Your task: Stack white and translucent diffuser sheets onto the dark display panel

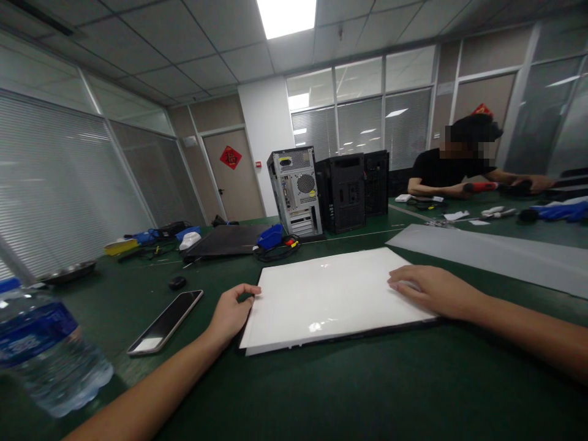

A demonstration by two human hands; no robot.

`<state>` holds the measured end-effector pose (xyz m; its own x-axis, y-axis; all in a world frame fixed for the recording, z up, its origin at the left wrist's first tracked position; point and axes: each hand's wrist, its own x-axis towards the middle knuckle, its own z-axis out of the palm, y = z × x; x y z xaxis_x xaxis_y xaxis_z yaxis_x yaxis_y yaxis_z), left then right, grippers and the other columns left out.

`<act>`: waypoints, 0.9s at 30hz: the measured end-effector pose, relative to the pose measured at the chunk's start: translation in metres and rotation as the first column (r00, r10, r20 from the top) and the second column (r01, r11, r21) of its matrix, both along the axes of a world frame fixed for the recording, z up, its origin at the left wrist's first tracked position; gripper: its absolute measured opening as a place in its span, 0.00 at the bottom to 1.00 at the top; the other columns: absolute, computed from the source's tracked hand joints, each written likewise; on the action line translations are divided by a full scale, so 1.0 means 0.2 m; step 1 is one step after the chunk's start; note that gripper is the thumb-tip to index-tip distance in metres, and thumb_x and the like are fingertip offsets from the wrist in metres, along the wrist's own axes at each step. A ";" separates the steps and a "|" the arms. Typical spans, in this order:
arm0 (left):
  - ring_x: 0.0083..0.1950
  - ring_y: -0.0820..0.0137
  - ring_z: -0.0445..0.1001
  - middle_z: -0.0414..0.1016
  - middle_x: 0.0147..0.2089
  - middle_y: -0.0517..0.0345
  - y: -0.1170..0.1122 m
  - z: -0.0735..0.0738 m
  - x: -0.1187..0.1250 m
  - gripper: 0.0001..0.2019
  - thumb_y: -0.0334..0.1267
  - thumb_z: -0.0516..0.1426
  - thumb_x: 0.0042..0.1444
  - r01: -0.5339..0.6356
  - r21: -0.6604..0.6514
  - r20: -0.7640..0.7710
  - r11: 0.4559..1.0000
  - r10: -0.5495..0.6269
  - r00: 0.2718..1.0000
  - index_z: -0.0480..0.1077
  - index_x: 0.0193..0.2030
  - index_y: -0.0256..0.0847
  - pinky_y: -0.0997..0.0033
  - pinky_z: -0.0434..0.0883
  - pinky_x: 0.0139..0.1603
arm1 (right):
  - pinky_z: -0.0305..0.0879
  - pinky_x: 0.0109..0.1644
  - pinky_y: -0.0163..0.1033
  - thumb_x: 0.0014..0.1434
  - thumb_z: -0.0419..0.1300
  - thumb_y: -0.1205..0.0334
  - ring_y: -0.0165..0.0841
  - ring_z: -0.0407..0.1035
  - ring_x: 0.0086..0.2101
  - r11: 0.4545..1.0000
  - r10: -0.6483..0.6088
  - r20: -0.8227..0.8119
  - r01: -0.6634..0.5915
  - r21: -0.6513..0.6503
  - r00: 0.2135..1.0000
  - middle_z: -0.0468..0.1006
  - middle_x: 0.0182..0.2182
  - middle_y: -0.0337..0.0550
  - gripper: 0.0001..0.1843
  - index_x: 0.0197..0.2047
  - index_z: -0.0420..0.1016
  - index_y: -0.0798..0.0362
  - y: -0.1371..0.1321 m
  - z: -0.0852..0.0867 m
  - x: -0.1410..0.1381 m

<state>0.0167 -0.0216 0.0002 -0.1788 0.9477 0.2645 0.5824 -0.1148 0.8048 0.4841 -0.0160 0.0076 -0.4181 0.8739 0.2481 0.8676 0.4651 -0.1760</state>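
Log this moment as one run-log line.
left hand: at left edge of white sheet | right hand: flat on white sheet | phone: left of white sheet

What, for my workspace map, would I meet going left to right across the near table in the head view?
Water bottle → smartphone → left hand → white panel → right hand, lying flat on the panel's right part.

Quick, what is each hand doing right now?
Left hand: fingers curled, pinching the white sheet at its left edge.
Right hand: open, resting flat on the white sheet.
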 end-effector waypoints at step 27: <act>0.48 0.59 0.79 0.82 0.49 0.53 -0.02 0.03 0.01 0.09 0.37 0.59 0.48 -0.007 -0.011 -0.020 1.000 0.007 1.000 0.78 0.36 0.41 0.64 0.73 0.47 | 0.67 0.60 0.57 0.66 0.45 0.36 0.46 0.70 0.54 0.999 -0.037 0.037 0.036 0.037 0.999 0.75 0.56 0.45 0.32 0.55 0.77 0.47 0.01 -0.04 -0.01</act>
